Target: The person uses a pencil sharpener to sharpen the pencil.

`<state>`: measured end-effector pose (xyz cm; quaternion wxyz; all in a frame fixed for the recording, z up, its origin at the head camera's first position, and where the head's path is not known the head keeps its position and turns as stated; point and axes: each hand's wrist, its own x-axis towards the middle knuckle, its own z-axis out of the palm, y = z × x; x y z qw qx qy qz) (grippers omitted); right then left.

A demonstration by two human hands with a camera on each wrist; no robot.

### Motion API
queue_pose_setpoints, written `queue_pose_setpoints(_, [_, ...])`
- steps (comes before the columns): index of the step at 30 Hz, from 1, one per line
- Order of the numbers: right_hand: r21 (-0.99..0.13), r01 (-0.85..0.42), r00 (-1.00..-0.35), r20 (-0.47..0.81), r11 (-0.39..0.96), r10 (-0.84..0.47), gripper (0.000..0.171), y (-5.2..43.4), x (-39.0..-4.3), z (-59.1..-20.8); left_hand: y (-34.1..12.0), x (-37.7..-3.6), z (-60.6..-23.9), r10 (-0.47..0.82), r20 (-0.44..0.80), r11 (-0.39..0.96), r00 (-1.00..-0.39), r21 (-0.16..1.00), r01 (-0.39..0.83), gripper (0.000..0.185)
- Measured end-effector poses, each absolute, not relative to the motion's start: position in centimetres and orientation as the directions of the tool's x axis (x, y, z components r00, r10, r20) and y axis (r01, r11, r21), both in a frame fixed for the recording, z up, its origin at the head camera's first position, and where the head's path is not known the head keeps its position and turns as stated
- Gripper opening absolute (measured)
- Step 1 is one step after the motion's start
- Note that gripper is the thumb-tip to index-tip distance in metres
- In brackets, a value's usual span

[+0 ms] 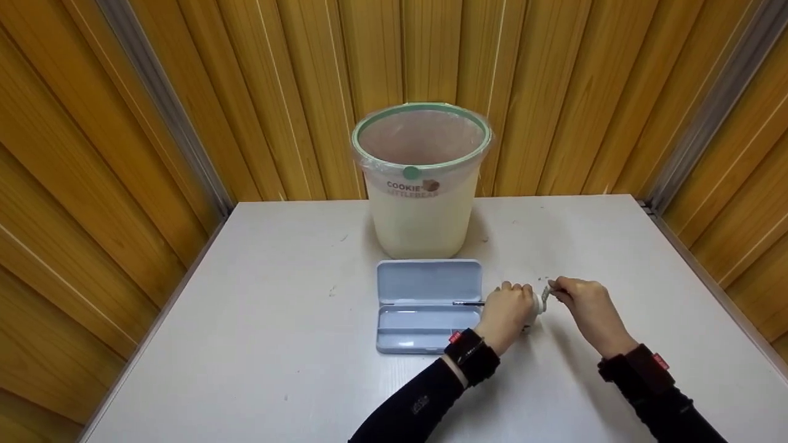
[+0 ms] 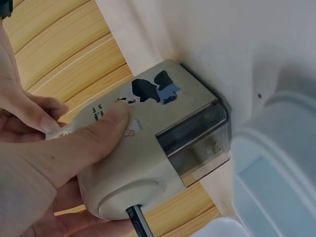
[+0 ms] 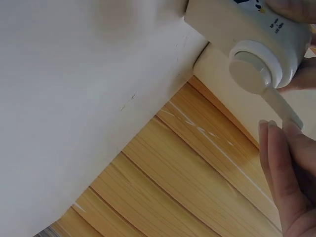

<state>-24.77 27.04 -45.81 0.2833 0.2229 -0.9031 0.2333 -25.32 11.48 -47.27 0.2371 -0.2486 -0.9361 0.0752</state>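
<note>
My left hand (image 1: 506,311) grips a white crank pencil sharpener (image 2: 153,123) by its body, thumb on the side printed with a cartoon figure. A dark pencil (image 2: 139,221) sticks out of the sharpener's front hole, pointing left over the pencil case in the head view. My right hand (image 1: 588,307) pinches the end of the crank handle (image 3: 281,106) between thumb and fingers. The clear shavings drawer (image 2: 200,155) shows at the sharpener's lower end. In the head view the left hand hides most of the sharpener.
An open light-blue pencil case (image 1: 429,280) lies just left of the sharpener, its lid tipped back. Behind it stands a pale bin (image 1: 422,221) with a green rim and a plastic liner. Small dark specks dot the white table (image 1: 277,307). Wood-patterned walls (image 1: 295,92) enclose it.
</note>
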Motion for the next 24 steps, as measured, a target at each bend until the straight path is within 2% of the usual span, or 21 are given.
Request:
queue_pose_setpoints(9, [-0.320, -0.501, -0.778, 0.573, 0.804, -0.257, 0.012, 26.7, -26.7, -46.0, 11.4, -25.4, -47.3, 0.501, 0.412, 0.865, -0.761, -0.271, 0.423, 0.017])
queue_pose_setpoints(16, [-0.393, -0.457, -0.832, 0.506, 0.798, -0.228, 0.007, 26.7, -27.7, -46.0, 11.4, -25.5, -47.3, 0.512, 0.433, 0.859, -0.742, -0.290, 0.423, 0.016])
queue_pose_setpoints(24, [-0.404, -0.459, -0.844, 0.477, 0.792, -0.246, 0.005, 26.8, -28.3, -45.9, 11.3, -25.6, -47.5, 0.508, 0.453, 0.861, -0.733, -0.289, 0.419, 0.015])
